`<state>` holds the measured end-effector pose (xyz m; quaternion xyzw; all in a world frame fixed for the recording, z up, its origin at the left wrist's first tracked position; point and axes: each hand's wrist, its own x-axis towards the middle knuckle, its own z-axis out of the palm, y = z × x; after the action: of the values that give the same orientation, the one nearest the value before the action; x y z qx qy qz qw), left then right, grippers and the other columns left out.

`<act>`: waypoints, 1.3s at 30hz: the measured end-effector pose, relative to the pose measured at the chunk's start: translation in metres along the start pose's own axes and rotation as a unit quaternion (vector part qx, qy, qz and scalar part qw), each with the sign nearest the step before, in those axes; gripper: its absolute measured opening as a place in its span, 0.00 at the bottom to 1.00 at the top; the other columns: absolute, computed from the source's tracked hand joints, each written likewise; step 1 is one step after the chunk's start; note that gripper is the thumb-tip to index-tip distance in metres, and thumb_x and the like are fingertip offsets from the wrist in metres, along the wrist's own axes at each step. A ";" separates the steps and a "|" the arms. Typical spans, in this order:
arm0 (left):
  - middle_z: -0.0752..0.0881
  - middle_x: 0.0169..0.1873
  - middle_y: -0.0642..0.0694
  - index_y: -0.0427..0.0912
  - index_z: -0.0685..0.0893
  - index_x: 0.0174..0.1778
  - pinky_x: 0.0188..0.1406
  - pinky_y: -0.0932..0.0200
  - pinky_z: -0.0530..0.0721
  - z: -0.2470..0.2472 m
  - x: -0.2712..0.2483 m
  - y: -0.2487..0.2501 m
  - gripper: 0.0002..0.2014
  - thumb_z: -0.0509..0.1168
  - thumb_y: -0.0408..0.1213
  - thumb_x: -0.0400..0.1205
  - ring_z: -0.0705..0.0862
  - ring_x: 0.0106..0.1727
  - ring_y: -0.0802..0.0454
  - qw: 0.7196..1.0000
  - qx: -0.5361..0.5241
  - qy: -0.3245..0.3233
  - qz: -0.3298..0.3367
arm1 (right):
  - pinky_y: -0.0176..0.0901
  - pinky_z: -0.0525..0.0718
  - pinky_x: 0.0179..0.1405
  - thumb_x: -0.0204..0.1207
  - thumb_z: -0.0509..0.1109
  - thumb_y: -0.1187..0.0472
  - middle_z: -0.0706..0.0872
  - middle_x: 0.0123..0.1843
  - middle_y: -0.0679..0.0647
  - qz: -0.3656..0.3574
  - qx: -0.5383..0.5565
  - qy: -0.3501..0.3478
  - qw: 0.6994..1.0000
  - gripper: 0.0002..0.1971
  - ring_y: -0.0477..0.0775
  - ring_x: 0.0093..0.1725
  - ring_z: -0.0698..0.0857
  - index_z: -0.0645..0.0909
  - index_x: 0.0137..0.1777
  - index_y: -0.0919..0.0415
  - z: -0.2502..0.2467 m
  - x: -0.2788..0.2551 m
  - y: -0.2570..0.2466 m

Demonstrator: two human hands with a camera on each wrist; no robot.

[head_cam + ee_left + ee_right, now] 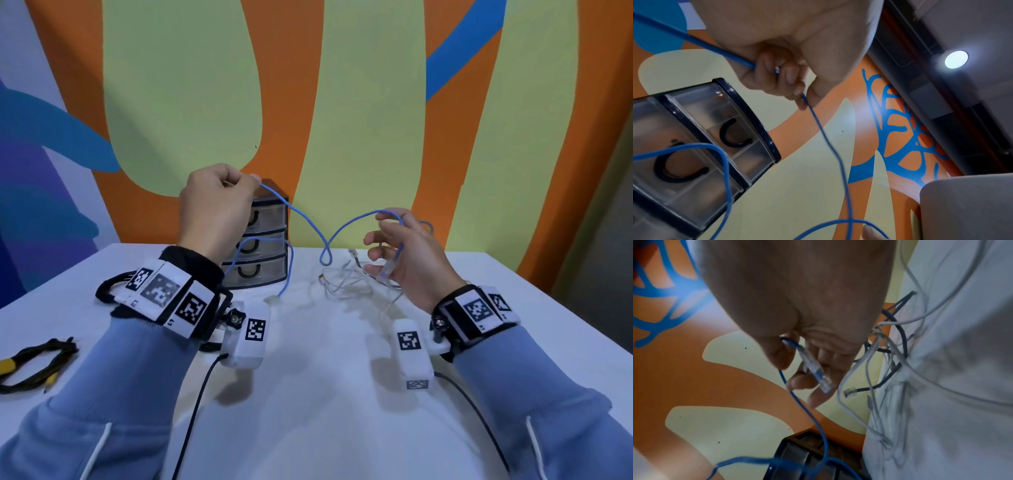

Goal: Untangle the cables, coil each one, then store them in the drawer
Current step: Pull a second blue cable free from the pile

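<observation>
The blue cable point(301, 214) is held aloft between both hands, pinched by the left hand point(215, 205) at ten o'clock and looped over the right hand point(407, 253), fingers curled around its plug, apparently for coiling, clear of the white tangle point(346, 281) on the table point(308, 394).

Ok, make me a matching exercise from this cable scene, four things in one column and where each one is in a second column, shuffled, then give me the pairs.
Things:
1. blue network cable
2. tangle of white and grey cables
3. black and yellow cable bundle
4. three-drawer organiser

Places:
A. on the table's near left edge
B. at the back of the table, against the wall
C. strung between left hand and right hand
D. on the table under the right hand

Pairs: 1-C, 2-D, 3-A, 4-B
</observation>
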<state>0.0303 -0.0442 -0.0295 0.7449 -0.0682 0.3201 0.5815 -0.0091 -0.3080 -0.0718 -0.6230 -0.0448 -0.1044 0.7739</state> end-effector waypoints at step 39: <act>0.73 0.35 0.28 0.43 0.88 0.42 0.39 0.59 0.67 -0.022 -0.006 0.028 0.16 0.79 0.53 0.82 0.64 0.35 0.48 0.966 -0.187 -0.042 0.173 | 0.41 0.87 0.40 0.88 0.64 0.69 0.85 0.43 0.55 0.128 0.020 -0.275 0.953 0.18 0.49 0.36 0.80 0.82 0.76 0.70 0.026 -0.023 0.000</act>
<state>0.0038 -0.0344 -0.0072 0.6129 -0.2788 0.3656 0.6427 -0.0300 -0.2802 -0.0711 -0.6125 -0.1783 0.1716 0.7507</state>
